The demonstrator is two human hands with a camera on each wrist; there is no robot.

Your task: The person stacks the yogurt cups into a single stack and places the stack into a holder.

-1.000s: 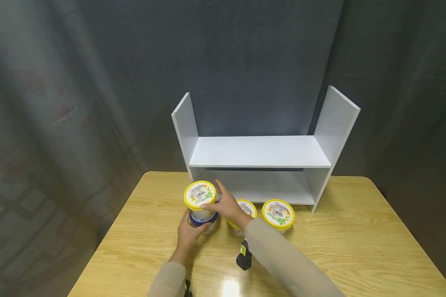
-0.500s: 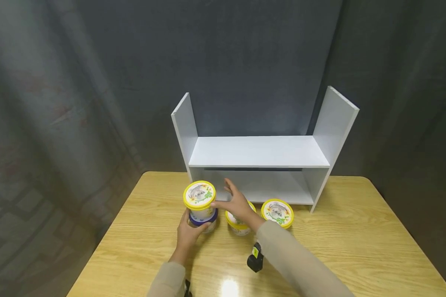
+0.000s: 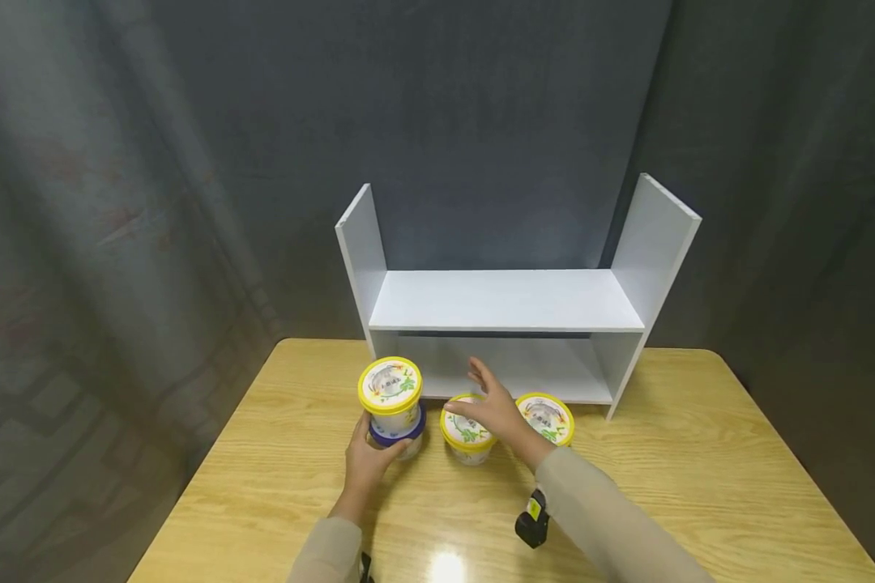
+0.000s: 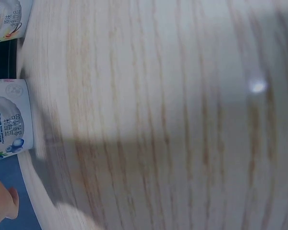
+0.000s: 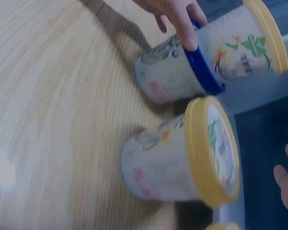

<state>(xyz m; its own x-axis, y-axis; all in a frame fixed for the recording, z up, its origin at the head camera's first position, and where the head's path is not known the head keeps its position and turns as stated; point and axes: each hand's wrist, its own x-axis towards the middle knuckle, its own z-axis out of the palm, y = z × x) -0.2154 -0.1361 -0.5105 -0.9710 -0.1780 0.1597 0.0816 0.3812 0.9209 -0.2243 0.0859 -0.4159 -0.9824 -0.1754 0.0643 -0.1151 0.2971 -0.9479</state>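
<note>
A yellow-lidded tub [image 3: 390, 389] stands stacked on a blue-lidded tub [image 3: 411, 445] at the left, before the shelf. My left hand [image 3: 364, 465] grips the lower tub near its rim; in the right wrist view its fingers lie against the blue lid [image 5: 201, 67]. My right hand [image 3: 499, 413] hangs with fingers spread and nothing in them, over and behind the middle yellow-lidded tub [image 3: 467, 429]. Another yellow-lidded tub [image 3: 545, 417] stands to the right, partly hidden by the right wrist. The left wrist view shows the printed side of the blue-lidded tub [image 4: 7, 122].
Right behind the tubs is a white two-level shelf [image 3: 506, 300] with tall side panels. Everything stands on a wooden table [image 3: 700, 470]. A dark curtain [image 3: 496, 121] hangs behind the table and along its sides.
The right hand has let go of the top yellow-lidded tub and moved right, over the middle tub. The left hand stays on the blue-lidded tub, and the stack stands unmoved.
</note>
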